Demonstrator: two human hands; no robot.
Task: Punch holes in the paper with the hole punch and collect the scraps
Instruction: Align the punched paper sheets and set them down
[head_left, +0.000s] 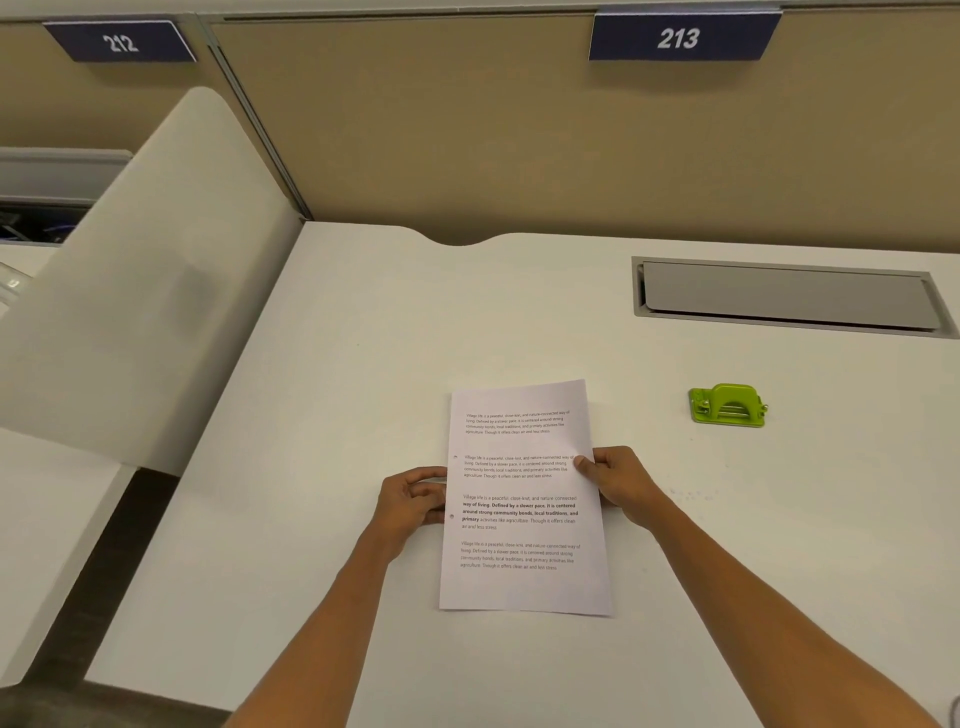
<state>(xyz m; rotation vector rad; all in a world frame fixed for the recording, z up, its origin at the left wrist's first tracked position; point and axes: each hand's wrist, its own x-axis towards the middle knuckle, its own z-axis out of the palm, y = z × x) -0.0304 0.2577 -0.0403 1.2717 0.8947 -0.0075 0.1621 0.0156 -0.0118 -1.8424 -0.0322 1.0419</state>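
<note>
A white printed sheet of paper (524, 519) lies lengthwise in front of me on the desk, with two small punched holes near its left edge. My left hand (413, 499) grips that left edge between the holes, fingers curled round it. My right hand (615, 480) pinches the sheet's right edge, thumb on top of the text. The green hole punch (727, 406) stands alone on the desk to the right, away from both hands. Tiny pale scraps (693, 494) lie scattered on the desk just right of my right wrist.
The white desk (363, 389) has a grey cable flap (784, 296) set into it at the back right. A beige partition with the sign 213 (680, 37) rises behind. A frosted divider panel (130, 312) bounds the left side.
</note>
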